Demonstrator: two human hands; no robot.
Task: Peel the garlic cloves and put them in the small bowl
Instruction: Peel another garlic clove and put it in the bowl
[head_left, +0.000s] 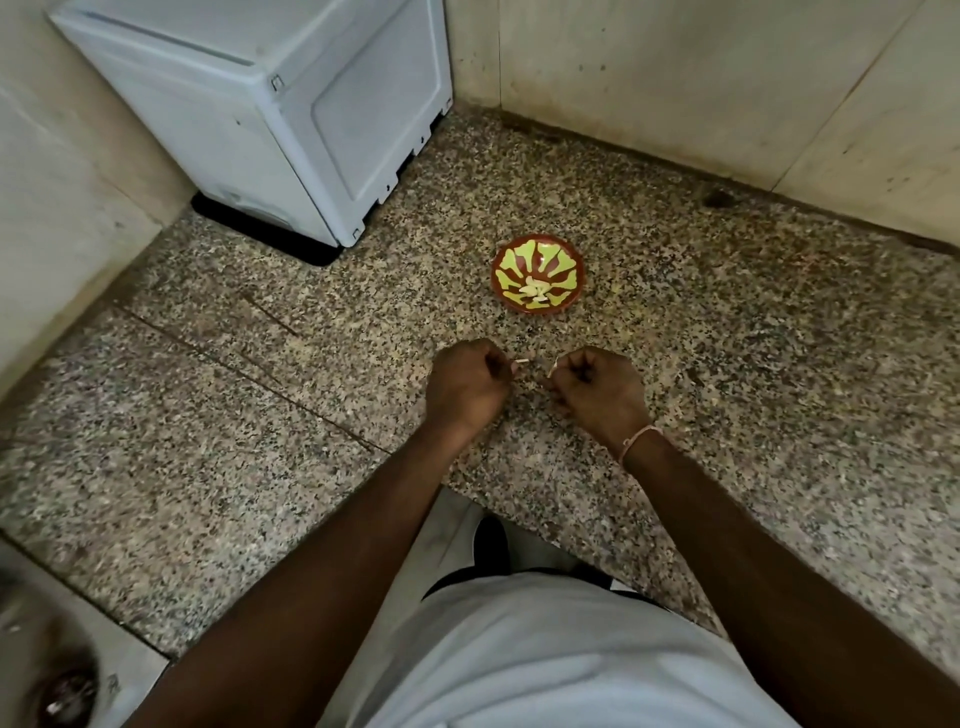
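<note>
A small red bowl (538, 260) with a yellow-green pattern stands on the speckled granite counter (260, 415), holding several peeled garlic cloves (536, 292). Nearer to me, my left hand (465, 387) and my right hand (597, 392) are held side by side above the counter, both with fingers curled. A small pale piece (523, 360), a clove or its skin, pokes out of my left fingertips. A thin pale strip of skin (554, 367) shows at my right fingertips. What lies inside either fist is hidden.
A white appliance (270, 114) stands in the back left corner. Beige walls close off the counter at the back and left. A sink with its drain (67, 696) sits at the bottom left. The counter's front edge (519, 519) runs near my body.
</note>
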